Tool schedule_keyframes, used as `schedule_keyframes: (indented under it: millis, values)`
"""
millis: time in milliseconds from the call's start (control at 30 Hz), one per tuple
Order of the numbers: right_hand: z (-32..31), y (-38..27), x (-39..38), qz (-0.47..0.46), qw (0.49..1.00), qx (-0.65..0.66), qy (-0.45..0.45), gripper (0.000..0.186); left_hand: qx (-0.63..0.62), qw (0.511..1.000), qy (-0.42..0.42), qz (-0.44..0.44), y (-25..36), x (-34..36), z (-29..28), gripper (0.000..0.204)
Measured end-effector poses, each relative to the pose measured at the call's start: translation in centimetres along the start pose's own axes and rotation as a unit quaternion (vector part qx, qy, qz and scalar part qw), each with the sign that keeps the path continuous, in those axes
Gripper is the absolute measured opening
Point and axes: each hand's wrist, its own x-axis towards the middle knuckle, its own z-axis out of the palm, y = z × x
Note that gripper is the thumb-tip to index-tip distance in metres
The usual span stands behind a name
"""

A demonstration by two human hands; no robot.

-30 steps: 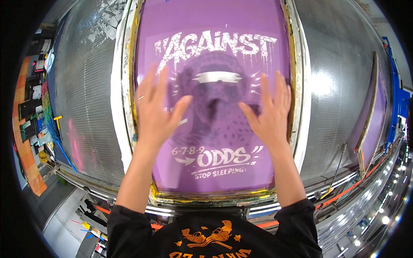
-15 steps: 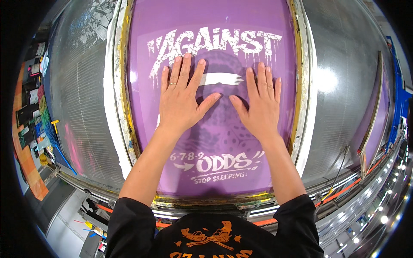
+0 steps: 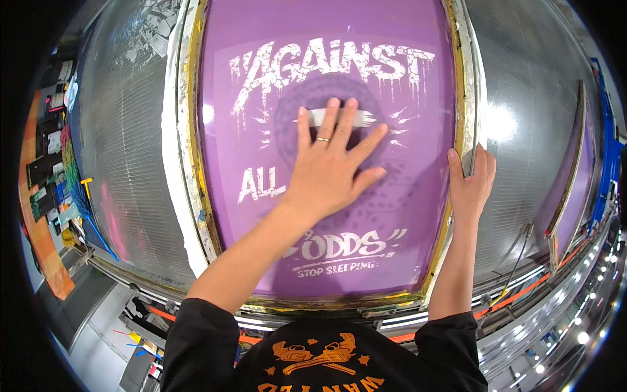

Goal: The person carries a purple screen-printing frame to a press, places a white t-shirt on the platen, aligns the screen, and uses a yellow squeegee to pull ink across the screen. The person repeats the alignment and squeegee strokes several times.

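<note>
A purple screen-printing mesh [image 3: 261, 150] with white lettering and a dark round pattern showing faintly through it stretches in front of me. My left hand [image 3: 330, 160], with a ring on one finger, lies over its middle with fingers spread, palm down, covering part of a white brush-like stroke. At the right edge, my right hand [image 3: 471, 179] grips the screen frame [image 3: 466, 91], thumb on the inner side and fingers around the outer side. Yellow and white stains mark the frame. What lies under my left palm is hidden.
Grey ribbed boards [image 3: 130, 157] flank the screen on both sides. Another purple framed screen [image 3: 565, 170] leans at the far right. Orange and metal rails [image 3: 522, 294] run along the near side. Coloured items and an orange strip [image 3: 49, 255] sit at the far left.
My right hand has left the mesh and moved right and down onto the frame edge. My left hand has slid right and slightly down. The frame appears shifted slightly right in view.
</note>
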Motion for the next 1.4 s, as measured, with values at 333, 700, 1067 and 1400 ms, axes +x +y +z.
schedule_keyframes:
  millis: [333, 700, 1067, 1400]
  values:
    - [-0.7, -0.7, -0.1, 0.025, 0.999, 0.027, -0.023, 0.059, 0.001, 1.000, 0.009, -0.011, 0.9, 0.5, 1.4, 0.070]
    - [-0.2, 0.2, -0.3, 0.001, 0.999, 0.035, -0.003, 0.058, 0.018, 1.000, 0.002, -0.013, 1.1, 0.5, 1.3, 0.071]
    - [-0.1, 0.2, -0.5, -0.012, 0.999, 0.048, 0.015, 0.056, 0.027, 1.000, 0.004, -0.011, 1.4, 0.4, 1.3, 0.070]
    - [0.4, 0.3, -0.4, -0.067, 0.996, -0.045, 0.032, 0.055, 0.000, 1.000, 0.025, -0.014, 1.1, 0.2, 1.4, 0.071]
